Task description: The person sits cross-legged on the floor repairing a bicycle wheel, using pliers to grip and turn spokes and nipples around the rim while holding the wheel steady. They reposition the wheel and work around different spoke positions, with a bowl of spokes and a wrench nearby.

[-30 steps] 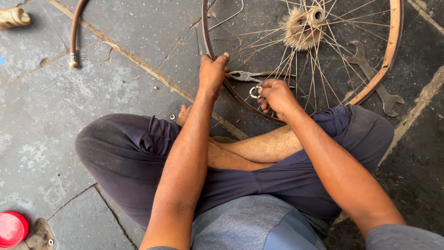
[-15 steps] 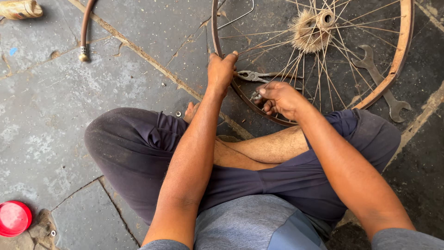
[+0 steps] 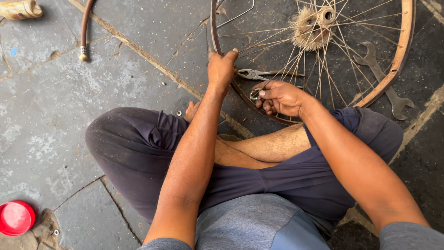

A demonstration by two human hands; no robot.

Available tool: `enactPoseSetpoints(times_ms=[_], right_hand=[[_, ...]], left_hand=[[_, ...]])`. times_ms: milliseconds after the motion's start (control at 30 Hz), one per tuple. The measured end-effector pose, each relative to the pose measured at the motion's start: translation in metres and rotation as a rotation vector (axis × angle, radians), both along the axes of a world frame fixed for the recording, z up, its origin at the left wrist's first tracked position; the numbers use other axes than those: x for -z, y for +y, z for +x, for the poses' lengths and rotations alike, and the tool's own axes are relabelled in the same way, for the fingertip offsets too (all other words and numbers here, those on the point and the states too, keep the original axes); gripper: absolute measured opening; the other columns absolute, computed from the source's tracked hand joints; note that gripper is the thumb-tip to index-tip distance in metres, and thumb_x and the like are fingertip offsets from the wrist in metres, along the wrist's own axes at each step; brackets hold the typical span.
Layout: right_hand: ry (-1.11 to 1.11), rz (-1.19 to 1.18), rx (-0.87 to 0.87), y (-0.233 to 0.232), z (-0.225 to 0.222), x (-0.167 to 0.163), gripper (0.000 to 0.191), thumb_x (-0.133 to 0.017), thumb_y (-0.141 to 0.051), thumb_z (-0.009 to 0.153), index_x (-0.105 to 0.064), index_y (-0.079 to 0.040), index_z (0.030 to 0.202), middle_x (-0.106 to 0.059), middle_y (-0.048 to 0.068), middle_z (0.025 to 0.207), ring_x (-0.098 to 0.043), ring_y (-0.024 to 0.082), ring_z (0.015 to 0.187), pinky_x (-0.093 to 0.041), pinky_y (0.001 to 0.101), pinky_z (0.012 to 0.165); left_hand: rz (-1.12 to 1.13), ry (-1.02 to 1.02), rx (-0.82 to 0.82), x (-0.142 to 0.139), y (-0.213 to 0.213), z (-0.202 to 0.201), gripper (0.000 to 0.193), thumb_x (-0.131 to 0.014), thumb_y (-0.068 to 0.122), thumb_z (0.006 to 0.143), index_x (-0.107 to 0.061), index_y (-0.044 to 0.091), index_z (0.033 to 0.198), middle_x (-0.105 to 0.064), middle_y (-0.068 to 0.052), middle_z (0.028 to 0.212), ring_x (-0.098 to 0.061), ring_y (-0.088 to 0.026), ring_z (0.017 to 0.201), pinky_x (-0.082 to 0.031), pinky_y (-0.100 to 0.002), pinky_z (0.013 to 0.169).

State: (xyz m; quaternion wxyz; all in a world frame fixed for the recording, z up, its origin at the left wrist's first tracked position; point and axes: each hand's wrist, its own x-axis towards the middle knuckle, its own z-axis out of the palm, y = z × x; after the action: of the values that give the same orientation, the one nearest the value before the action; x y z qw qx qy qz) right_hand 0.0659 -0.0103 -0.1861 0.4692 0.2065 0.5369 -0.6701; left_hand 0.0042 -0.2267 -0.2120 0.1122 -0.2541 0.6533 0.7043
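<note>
Two hands are on the bicycle wheel, which lies flat on the stone floor before my crossed legs. My left hand is closed round the rusty rim's near edge, steadying it. My right hand pinches a small ring-shaped tool, probably a spoke key, against a spoke. Pliers and a spanner lie idle. I judge spoke work midway, most spokes untouched.

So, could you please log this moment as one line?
left hand: grips rim | right hand: holds ring tool at spokes | pliers, wrench: on floor
</note>
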Motion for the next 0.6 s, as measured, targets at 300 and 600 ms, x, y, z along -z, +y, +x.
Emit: enactPoseSetpoints(times_ms=[300,600], right_hand=[[0.137,0.115,0.132,-0.014,0.005,0.009,0.028,-0.065,-0.024,0.095,-0.064,-0.008,0.118,-0.061,0.007,0.073,-0.056,0.013,0.053,-0.044,0.0276,0.046],[0.143,0.055,0.132,-0.006,0.002,0.008,0.026,-0.063,-0.03,0.098,-0.061,-0.006,0.108,-0.066,0.011,0.078,-0.06,0.015,0.058,-0.05,0.0314,0.052]], left_hand=[[-0.092,0.058,0.013,0.006,0.0,-0.008,0.052,-0.074,0.032,0.086,-0.051,-0.009,0.107,-0.068,-0.017,0.084,-0.067,-0.023,0.065,-0.055,-0.035,0.057],[0.156,-0.064,-0.054,0.0,0.014,0.022,0.039,-0.073,0.026,0.088,-0.05,-0.005,0.097,-0.061,-0.012,0.069,-0.06,-0.023,0.055,-0.051,-0.04,0.051]])
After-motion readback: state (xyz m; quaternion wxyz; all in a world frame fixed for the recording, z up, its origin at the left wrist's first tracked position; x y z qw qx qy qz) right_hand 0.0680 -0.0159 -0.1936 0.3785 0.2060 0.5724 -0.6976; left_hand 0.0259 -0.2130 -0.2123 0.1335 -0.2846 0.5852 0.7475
